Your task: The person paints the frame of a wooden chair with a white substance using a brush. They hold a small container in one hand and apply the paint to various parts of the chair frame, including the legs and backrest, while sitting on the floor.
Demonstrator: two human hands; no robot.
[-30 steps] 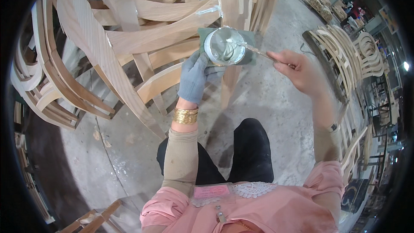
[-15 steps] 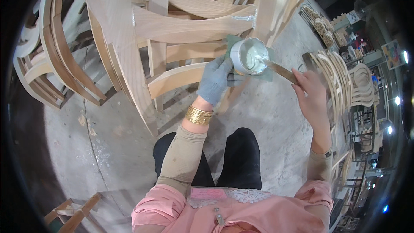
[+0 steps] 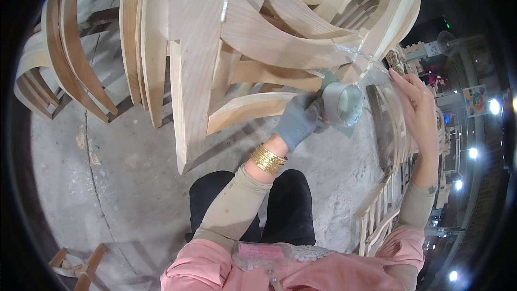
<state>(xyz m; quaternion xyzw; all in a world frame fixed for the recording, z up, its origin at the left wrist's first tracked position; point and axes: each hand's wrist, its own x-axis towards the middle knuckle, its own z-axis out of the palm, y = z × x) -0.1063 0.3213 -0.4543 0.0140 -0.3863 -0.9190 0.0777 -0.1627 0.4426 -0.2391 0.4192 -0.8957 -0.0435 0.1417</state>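
Note:
My left hand (image 3: pixel 296 124), in a grey glove, is closed around a small round tub (image 3: pixel 333 102) of whitish, wet-looking glue, its mouth tilted toward the right. A green square sheet (image 3: pixel 327 78) is held along with the tub. Bare, my right hand (image 3: pixel 416 97) pinches a flat wooden stick (image 3: pixel 379 66), seen almost edge-on. The stick's far end meets a joint of the pale wooden chair frame (image 3: pixel 285 37), where a wet glue smear (image 3: pixel 347 49) shines. Another white glue line (image 3: pixel 225 4) runs along the joint at the other end of that curved rail.
More curved wooden chair parts (image 3: pixel 141 43) stand close on the left, with others (image 3: pixel 69 48) beyond them. A small wooden frame (image 3: pixel 86 269) lies at the lower left. Stacked chair parts (image 3: pixel 396 124) line the right, behind my right arm. Concrete floor (image 3: pixel 134 183) lies below.
The stick has left the tub and now touches the frame's joint. Both hands have moved right, the left also lower with the tub. My view has shifted, and the frame appears nearer.

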